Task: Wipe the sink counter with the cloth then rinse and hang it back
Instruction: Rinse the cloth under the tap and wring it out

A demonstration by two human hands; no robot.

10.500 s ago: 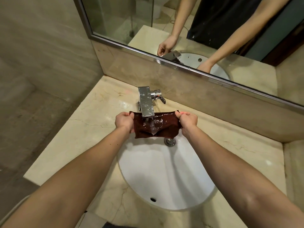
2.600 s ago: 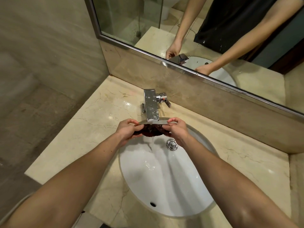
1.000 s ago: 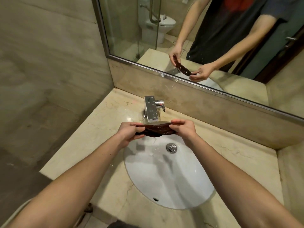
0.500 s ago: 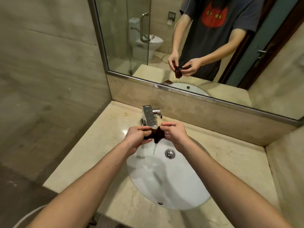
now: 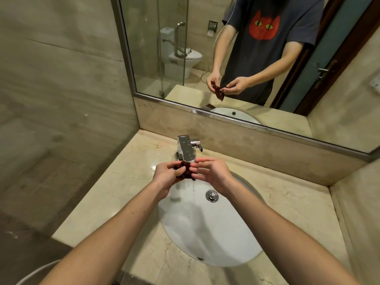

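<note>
Both hands [image 5: 167, 174] squeeze cloth [image 5: 186, 171] over sink [image 5: 242, 245].

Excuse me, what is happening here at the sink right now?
A person stands at a bathroom sink and squeezes a small dark red cloth between both hands. The left hand and the right hand hold the bunched cloth just in front of the chrome faucet, above the basin. A thin stream of water runs down from the cloth into the sink, near the drain. The cloth is not hung up yet.
</note>
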